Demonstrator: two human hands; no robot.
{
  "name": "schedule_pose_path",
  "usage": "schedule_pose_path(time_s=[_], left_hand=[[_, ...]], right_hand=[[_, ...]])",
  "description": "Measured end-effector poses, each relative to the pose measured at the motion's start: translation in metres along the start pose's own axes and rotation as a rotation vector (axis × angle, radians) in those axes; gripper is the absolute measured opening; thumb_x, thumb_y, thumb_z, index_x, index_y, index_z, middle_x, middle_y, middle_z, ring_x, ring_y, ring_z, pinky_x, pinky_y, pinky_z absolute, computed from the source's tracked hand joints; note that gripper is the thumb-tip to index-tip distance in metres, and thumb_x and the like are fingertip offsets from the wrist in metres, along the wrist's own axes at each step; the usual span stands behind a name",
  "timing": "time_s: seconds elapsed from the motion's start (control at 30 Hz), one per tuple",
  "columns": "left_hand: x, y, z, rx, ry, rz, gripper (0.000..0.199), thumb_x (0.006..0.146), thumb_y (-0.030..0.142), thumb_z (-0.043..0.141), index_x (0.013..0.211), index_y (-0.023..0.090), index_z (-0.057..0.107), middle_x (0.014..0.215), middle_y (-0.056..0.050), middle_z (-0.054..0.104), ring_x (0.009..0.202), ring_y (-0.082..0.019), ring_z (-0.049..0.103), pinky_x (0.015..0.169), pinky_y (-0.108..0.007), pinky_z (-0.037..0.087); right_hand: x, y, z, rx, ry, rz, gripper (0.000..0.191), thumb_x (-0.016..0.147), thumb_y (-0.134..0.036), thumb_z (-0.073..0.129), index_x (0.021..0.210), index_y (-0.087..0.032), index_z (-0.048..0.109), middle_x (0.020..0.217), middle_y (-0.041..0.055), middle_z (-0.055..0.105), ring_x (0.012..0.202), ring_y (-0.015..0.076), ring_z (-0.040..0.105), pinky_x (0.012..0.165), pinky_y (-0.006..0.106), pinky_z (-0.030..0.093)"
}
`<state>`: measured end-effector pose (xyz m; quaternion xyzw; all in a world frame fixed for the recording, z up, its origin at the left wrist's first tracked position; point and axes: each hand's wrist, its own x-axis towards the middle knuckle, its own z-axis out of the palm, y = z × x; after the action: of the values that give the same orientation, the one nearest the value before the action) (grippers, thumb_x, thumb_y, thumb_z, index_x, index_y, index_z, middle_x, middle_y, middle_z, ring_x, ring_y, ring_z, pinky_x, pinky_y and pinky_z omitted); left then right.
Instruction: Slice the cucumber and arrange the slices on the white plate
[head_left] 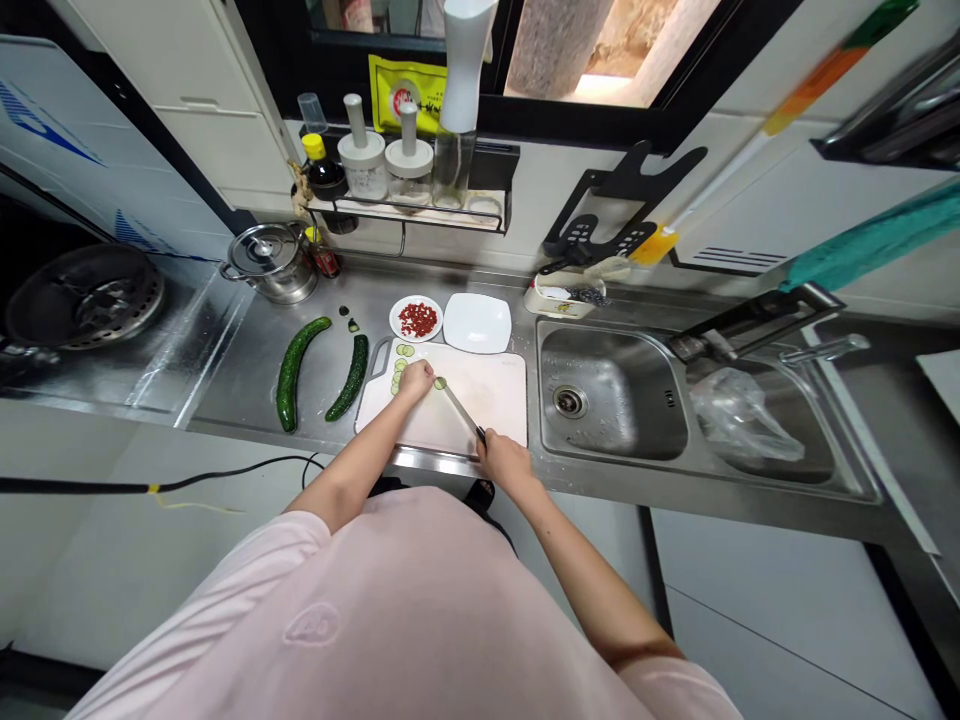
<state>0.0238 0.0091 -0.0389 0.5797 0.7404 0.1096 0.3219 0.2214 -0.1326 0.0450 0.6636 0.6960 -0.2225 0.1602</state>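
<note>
My right hand [504, 458] is wrapped round the black handle of a knife [461, 408], whose blade slants up and left across the white cutting board [499, 385]. At the blade's tip is a small round cucumber slice [439, 383]. Just left of it, my left hand [417, 379] is closed over the board, its fingers drawn together; what they hold, if anything, is hidden. Beside and behind that hand lie several pale green cucumber slices [405, 351]. Left of the board are a shorter dark cucumber [349, 378] and a longer whole cucumber [298, 372].
Behind the board stand a plate of chopped red pieces [418, 319] and a white square plate [478, 322]. A steel sink [611, 390] is on the right, with a plastic bag [742, 412] in its second basin. A lidded pot [274, 262] and a wok [86, 295] are to the left.
</note>
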Motion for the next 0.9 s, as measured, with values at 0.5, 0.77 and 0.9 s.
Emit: schedule_pose_path(time_s=[0.5,0.77,0.9], left_hand=[[-0.001,0.001,-0.002,0.009,-0.001,-0.004,0.009,0.074,0.023,0.062,0.083,0.023,0.064,0.088,-0.002,0.068,0.083,-0.016,0.06,0.073,-0.024,0.044],[-0.002,0.002,-0.002,0.005,-0.002,-0.005,0.009,0.074,0.023,0.062,0.083,0.023,0.064,0.087,-0.002,0.068,0.083,-0.015,0.06,0.073,-0.024,0.043],[-0.003,0.003,-0.003,0.014,0.0,-0.004,0.008,0.074,0.023,0.062,0.082,0.023,0.063,0.088,-0.002,0.068,0.084,-0.016,0.061,0.073,-0.024,0.043]], right_hand=[[-0.001,0.001,0.0,0.0,-0.018,0.004,0.032,0.093,-0.038,0.033,0.106,-0.018,0.054,0.095,0.0117,0.067,0.09,0.0246,0.064,0.073,0.031,0.042],[-0.01,0.007,0.005,-0.015,-0.024,0.012,0.032,0.094,-0.038,0.032,0.105,-0.018,0.054,0.094,0.0112,0.067,0.089,0.0229,0.064,0.074,0.03,0.042],[-0.014,0.01,0.007,-0.017,-0.017,0.009,0.032,0.094,-0.039,0.032,0.104,-0.018,0.054,0.093,0.0112,0.067,0.089,0.0236,0.064,0.072,0.03,0.043]])
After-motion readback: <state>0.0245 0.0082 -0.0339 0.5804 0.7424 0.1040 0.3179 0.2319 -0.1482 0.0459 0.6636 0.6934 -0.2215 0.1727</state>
